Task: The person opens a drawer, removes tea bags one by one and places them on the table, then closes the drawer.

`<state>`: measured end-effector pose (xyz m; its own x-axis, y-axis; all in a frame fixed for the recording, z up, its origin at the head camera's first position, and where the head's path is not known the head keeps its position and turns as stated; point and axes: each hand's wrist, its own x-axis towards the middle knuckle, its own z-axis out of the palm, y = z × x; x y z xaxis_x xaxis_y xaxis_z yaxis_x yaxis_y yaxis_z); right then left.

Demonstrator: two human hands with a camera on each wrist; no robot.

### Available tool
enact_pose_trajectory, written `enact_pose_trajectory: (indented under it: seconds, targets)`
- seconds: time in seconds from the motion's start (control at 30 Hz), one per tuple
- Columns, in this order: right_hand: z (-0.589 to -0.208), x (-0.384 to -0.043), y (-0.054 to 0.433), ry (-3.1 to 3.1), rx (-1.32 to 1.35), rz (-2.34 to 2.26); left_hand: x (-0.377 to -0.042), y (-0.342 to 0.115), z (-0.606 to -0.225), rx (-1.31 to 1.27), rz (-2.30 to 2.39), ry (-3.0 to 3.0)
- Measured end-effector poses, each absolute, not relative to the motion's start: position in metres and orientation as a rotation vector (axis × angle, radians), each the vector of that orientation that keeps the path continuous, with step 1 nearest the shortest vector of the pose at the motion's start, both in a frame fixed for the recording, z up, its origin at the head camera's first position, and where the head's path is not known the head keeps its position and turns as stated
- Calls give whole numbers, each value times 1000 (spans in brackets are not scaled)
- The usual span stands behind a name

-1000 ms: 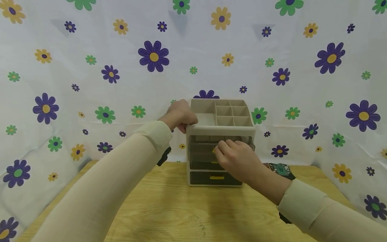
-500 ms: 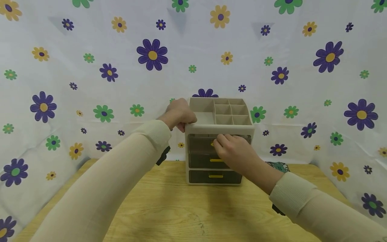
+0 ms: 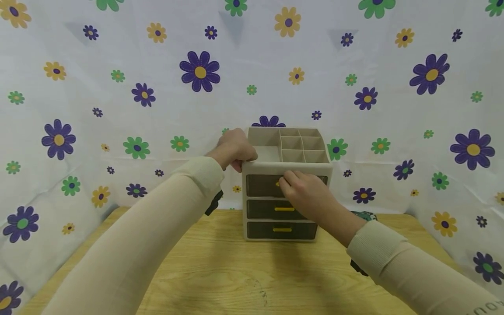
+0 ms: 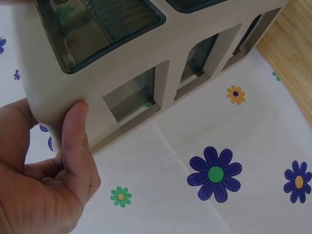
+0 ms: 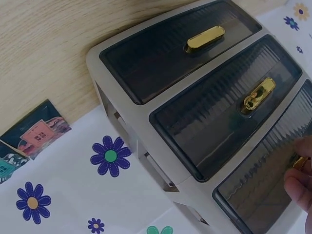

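Observation:
A beige desktop drawer organizer (image 3: 287, 167) with dark see-through drawers stands on the table in the head view. My left hand (image 3: 235, 148) grips its upper left corner, the thumb (image 4: 75, 124) lying on the side wall in the left wrist view. At the front, my right hand (image 3: 309, 194) pinches the gold handle (image 5: 298, 163) of the top drawer (image 3: 260, 186), which sits flush in the frame. Fingers mostly cover that handle. Below, the middle drawer (image 5: 224, 107) and bottom drawer (image 5: 180, 51) are also pushed in, their gold handles showing.
The organizer's top has one wide tray (image 3: 267, 153) and several small compartments (image 3: 303, 144). Small dark printed packets (image 5: 44, 129) lie beside it on the right. Behind the wooden table (image 3: 220, 271) hangs a white flowered cloth (image 3: 252, 52).
The top drawer has slid back into the organizer, and my right hand has moved inward with its handle. My left hand has stayed on the corner.

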<state>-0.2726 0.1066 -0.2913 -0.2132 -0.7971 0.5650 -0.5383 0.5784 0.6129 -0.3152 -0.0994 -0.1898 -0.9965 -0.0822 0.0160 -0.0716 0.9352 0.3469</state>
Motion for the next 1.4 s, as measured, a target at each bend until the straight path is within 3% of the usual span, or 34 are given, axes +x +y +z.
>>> enact_pose_trajectory:
  seconds: [0.47,0.87,1.4]
  targets:
    - [-308,-255,117,-1867,1179,-380,-315,-100,-190,121,-558,-3065]
    - [-337,-262,120,-2067,1101,-536,-315,-95,-189,82,-554,-3058]
    - [-343,-264,111,-1984,1122,-585,-315,-99,-191,117,-533,-3061]
